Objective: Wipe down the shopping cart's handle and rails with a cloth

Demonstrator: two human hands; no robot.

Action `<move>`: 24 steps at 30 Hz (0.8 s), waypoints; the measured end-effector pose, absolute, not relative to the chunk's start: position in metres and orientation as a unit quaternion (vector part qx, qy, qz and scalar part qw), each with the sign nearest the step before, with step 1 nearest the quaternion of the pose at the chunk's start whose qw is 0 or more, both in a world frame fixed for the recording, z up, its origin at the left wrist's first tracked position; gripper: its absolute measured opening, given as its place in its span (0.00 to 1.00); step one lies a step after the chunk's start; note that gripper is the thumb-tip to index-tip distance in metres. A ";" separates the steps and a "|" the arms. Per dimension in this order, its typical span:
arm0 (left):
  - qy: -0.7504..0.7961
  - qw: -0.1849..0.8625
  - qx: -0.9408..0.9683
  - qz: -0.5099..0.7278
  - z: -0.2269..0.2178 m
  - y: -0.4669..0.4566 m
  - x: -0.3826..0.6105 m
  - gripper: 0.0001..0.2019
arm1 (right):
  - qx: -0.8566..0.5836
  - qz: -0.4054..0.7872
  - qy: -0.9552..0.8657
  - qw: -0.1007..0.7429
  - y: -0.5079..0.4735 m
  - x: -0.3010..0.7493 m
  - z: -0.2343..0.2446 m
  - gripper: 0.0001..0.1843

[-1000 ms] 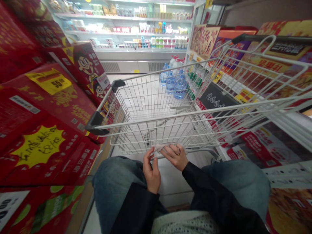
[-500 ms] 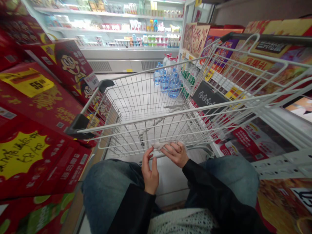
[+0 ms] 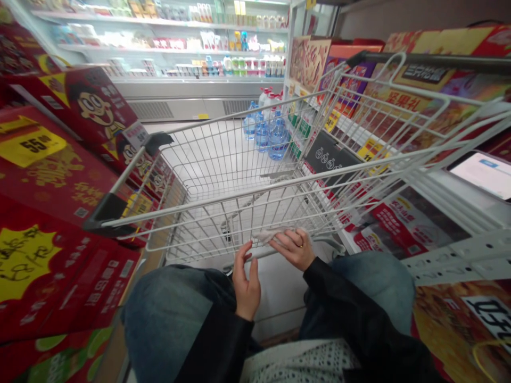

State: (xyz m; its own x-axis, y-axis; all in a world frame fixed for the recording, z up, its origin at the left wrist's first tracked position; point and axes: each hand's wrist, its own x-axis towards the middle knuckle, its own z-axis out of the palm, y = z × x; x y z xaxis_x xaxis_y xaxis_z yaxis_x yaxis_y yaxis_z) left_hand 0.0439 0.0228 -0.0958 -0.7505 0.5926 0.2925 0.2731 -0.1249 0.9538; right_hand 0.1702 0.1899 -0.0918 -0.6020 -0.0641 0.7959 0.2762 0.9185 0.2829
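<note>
My right hand [image 3: 296, 250], with a ring on one finger, presses a crumpled white tissue or wipe [image 3: 263, 235] against the near lower wires of a shopping cart [image 3: 215, 199]. The cloth trails out to the left past my fingertips. Just left of it, my left hand [image 3: 245, 284] is held up with thumb and fingers apart and nothing in it. Its fingertips are close to the cart's wires; whether they touch them, I cannot tell. The cart stands sideways before my bent knees, and floor shows through its wire basket.
Red stacked boxes [image 3: 91, 109] crowd the left side. On the right are shelves with gift boxes [image 3: 415, 106] and a lit phone [image 3: 485, 173]. Large water bottles [image 3: 277, 135] stand on the floor beyond the cart, before a refrigerated display [image 3: 171, 90].
The view has turned slightly right, so the cart and shelves sit further left and the phone shows more. My right hand has slid a little to the right along the wires with the tissue.
</note>
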 end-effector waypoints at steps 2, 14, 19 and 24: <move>0.650 0.118 0.338 0.670 -0.096 0.025 0.045 0.20 | -0.070 -0.197 -0.867 0.451 0.195 0.174 -0.086 0.16; 0.652 0.119 0.381 0.645 -0.088 0.039 0.055 0.19 | -0.052 -0.207 -0.879 0.427 0.223 0.201 -0.094 0.17; 0.653 0.124 0.381 0.643 -0.090 0.046 0.061 0.19 | -0.078 -0.195 -0.872 0.441 0.228 0.211 -0.101 0.17; 0.652 0.127 0.389 0.638 -0.086 0.049 0.060 0.20 | -0.059 -0.209 -0.874 0.436 0.225 0.212 -0.108 0.14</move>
